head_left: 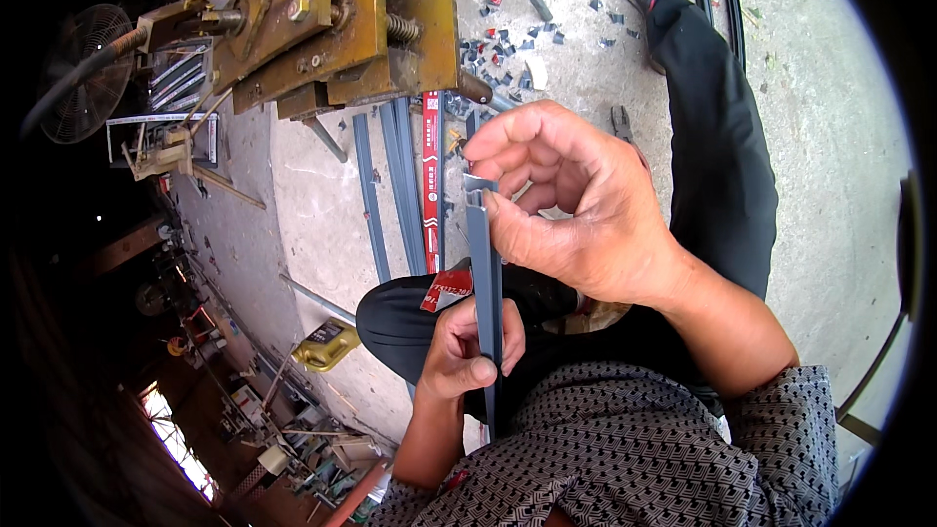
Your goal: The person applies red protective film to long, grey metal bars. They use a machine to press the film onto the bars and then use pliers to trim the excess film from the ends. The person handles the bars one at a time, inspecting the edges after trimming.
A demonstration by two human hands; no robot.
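Observation:
My left hand point(465, 349) is wrapped round a long dark grey metal profile point(482, 273), which stands up lengthwise in front of my lap. At the profile's far end, my right hand point(576, 200) has its thumb and forefinger closed on a small grey metal piece point(478, 182). This piece sits right at the end of the profile; whether it is joined to it I cannot tell. The other right fingers are curled toward the palm. A torn red printed film strip point(449, 290) lies on my left knee beside the profile.
A heavy yellow-brown press point(342, 29) with springs and bolts stands ahead on the left. Below it lie grey profiles point(400, 185) and one with red film point(431, 176). Small offcuts point(503, 49) litter the concrete floor. A gold jug point(327, 344) and a fan point(90, 68) are leftward.

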